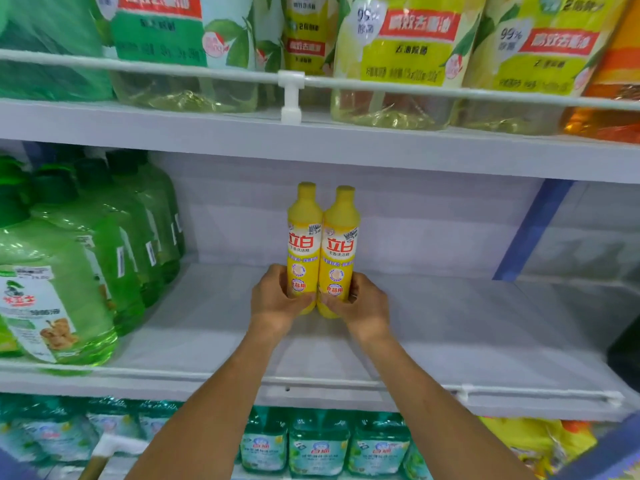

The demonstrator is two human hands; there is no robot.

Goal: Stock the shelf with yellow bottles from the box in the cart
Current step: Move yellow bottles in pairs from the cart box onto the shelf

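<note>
Left hand grips one yellow detergent bottle, right hand a second yellow bottle, perhaps not seated on the shelf; early release could topple both.

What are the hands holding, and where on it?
The left hand grips the left yellow bottle near its base; the right hand grips the right yellow bottle likewise.

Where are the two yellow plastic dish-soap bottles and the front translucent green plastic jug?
left yellow plastic bottle point(304, 242): head view, on its red-lettered label.
right yellow plastic bottle point(341, 245): head view, on its red-lettered label.
front translucent green plastic jug point(33, 306): head view, on its white front label.
</note>
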